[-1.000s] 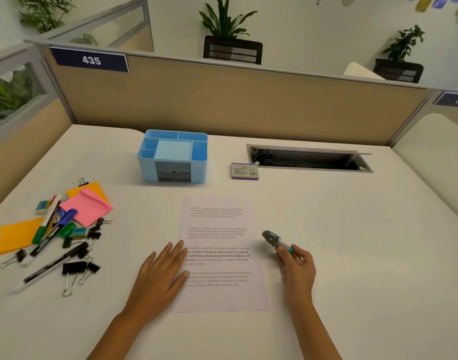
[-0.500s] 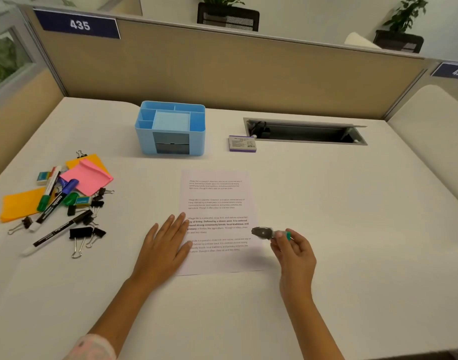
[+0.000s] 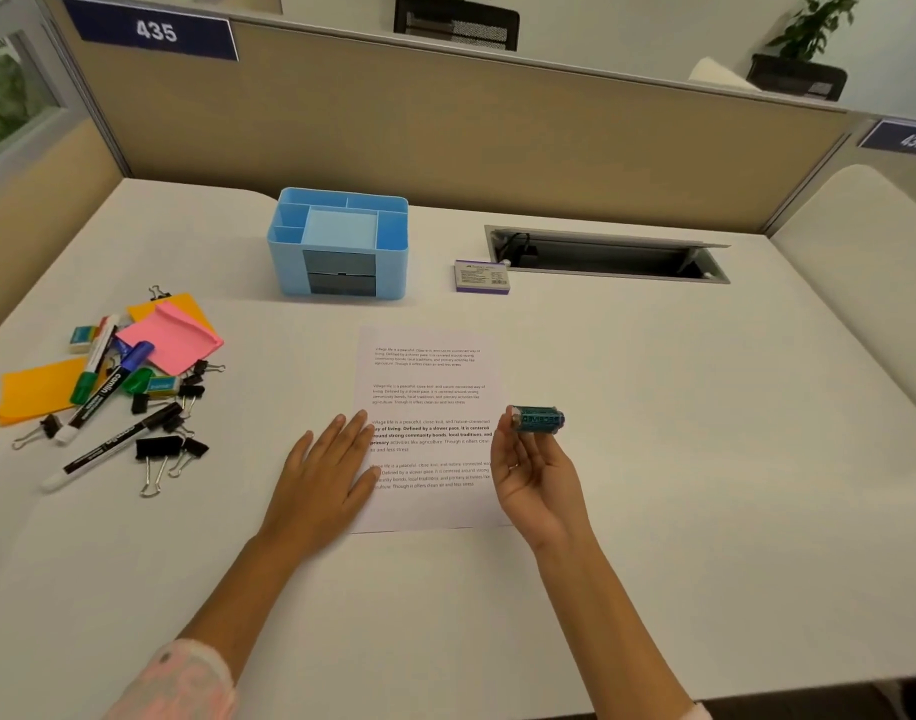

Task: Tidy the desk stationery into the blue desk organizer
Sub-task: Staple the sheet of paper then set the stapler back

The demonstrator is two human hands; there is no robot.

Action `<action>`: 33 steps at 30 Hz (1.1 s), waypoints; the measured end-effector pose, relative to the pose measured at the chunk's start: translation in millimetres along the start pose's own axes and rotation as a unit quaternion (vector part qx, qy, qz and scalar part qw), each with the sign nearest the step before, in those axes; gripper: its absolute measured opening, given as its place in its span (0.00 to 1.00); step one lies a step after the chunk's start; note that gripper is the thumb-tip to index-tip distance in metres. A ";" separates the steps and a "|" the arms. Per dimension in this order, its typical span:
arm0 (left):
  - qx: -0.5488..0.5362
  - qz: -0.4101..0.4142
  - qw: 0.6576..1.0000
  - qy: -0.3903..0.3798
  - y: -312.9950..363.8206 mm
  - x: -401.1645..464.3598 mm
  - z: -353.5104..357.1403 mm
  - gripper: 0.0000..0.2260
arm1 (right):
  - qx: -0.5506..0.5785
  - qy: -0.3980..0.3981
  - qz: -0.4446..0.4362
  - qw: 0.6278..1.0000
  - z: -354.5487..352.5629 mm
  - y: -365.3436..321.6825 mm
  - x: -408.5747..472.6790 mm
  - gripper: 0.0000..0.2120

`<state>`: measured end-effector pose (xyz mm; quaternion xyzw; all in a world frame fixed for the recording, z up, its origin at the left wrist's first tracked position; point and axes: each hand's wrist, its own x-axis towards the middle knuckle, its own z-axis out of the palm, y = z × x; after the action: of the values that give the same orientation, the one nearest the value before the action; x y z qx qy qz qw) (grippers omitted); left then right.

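The small teal and silver stapler (image 3: 538,419) is up off the white tabletop (image 3: 679,407), just past the right edge of the printed sheet of white paper (image 3: 430,387). The right hand (image 3: 536,472) pinches it at the fingertips, palm turned up, with the other fingers loosely curled. That is a thin hold, so the stapler could slip and drop onto the paper or the tabletop if the hand moves fast. The left hand (image 3: 323,480) lies flat with straight fingers and holds nothing; its fingertips rest on the left edge of the paper. If that hand slides, the paper could scoot or wrinkle. The blue plastic desk organizer with small boxes on top (image 3: 338,244) stands well apart, farther back, and it looks like nothing is in it yet. Its slots are narrow, so the stapler could catch on a wall and tip out. Far to the left sits a messy pile of markers, black binder clips and pink and orange sticky notes (image 3: 118,387). A reaching arm could knock those around.
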<state>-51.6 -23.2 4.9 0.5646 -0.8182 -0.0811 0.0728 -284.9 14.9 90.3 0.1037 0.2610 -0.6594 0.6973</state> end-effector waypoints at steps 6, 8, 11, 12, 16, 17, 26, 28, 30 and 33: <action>-0.002 -0.001 1.000 -0.003 -0.4 0.1 -0.1 0.33 | -0.164 0.026 -0.140 0.976 -2.7 -1.9 1.6 0.08; -0.002 -0.002 1.000 -0.005 -1.0 0.7 0.6 0.33 | -0.277 0.054 -0.251 0.926 -7.3 -1.0 1.8 0.10; 0.002 -0.004 1.000 -0.005 -2.6 1.3 2.6 0.32 | -0.404 0.069 -0.389 0.825 -13.6 3.5 -2.4 0.14; 0.004 -0.004 1.000 -0.006 -3.2 1.2 3.4 0.31 | -0.443 0.061 -0.424 0.788 -15.7 5.9 -3.8 0.14; 0.015 -0.004 1.000 -0.007 -5.4 0.9 6.1 0.29 | -0.544 0.033 -0.494 0.677 -24.2 16.8 -6.4 0.14; 0.013 -0.003 1.000 -0.007 -5.5 1.1 6.5 0.29 | -0.555 0.034 -0.505 0.660 -26.0 18.3 -6.5 0.15; 0.014 -0.003 1.000 -0.005 -5.7 0.8 7.3 0.28 | -0.594 0.028 -0.552 0.584 -26.5 19.7 -6.9 0.16; 0.006 -0.001 1.000 -0.003 -4.8 1.1 6.4 0.28 | -0.599 0.037 -0.549 0.581 -29.6 18.2 -7.8 0.15; -0.002 0.002 1.000 -0.002 -4.0 1.5 5.1 0.28 | -0.601 0.052 -0.541 0.586 -36.9 16.8 -8.5 0.15; 0.001 0.003 1.000 -0.001 -3.8 1.7 4.9 0.29 | -0.604 0.062 -0.527 0.595 -52.4 15.0 -11.6 0.16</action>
<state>-49.7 -25.8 -0.7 0.5619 -0.8202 -0.0806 0.0717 -282.1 52.2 49.0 -0.4556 0.6516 -0.5958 0.1138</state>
